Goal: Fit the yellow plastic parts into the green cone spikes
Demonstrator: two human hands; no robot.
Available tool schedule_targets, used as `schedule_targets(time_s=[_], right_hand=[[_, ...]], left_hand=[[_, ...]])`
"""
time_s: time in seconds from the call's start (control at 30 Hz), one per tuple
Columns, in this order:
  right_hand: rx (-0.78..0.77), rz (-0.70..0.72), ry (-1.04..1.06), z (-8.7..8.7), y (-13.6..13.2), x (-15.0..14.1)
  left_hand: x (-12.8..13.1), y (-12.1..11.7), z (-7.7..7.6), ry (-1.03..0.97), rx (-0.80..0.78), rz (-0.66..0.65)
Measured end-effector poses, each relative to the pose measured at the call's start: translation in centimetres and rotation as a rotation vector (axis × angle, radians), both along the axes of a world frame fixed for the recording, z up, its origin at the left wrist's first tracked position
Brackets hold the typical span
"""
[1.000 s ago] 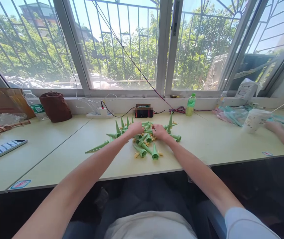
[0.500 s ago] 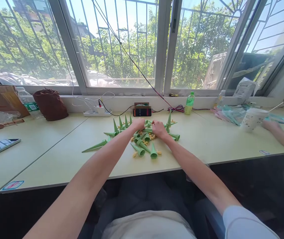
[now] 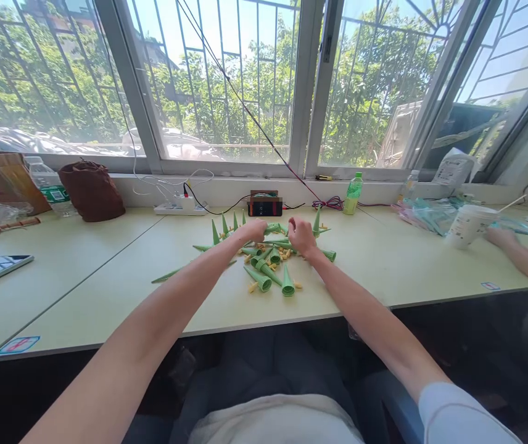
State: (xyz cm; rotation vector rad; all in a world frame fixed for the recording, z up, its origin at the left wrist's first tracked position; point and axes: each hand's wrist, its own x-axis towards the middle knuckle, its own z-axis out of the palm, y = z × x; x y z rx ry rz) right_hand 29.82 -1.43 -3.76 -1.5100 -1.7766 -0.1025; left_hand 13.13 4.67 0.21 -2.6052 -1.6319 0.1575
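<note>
My left hand (image 3: 256,230) is closed at the back of a pile of green plastic cones, its fingers around the end of a sideways green cone (image 3: 272,228). Just to the right, my right hand (image 3: 300,234) is curled with its fingertips together; whatever is in them is hidden or too small to see. In front of both hands lie several green cones, among them one with its open end facing me (image 3: 287,282) and another tilted beside it (image 3: 258,279). Small yellow pieces (image 3: 284,253) are scattered between them. A few cones (image 3: 215,233) stand upright behind my left forearm.
A phone (image 3: 265,206) leans at the back by a power strip (image 3: 181,206). A green bottle (image 3: 353,194) stands right of coiled cable. On the right are a white cup (image 3: 469,227), plastic bags and another person's hand (image 3: 502,237); a brown bag (image 3: 92,192) sits on the left.
My right hand has lifted slightly and shifted right, away from the left. My left hand has moved a little left, and a sideways green cone now shows at its fingers.
</note>
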Motion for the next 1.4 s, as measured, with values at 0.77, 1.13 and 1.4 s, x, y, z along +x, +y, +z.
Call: schedule_targets(time_s=[0.77, 1.13, 1.4], right_hand=[[-0.383, 0.027, -0.310, 3.3, 6.0, 0.2], [-0.449, 0.069, -0.299, 0.8, 7.0, -0.2], [-0.576, 0.111, -0.422, 0.6, 6.8, -0.4]], left_hand=[[2.3, 2.2, 4.0, -0.099, 0.077, 0.033], [4.2, 5.0, 2.0, -0.116, 0.130, 0.089], [5.3, 6.6, 0.5, -0.087, -0.090, -0.011]])
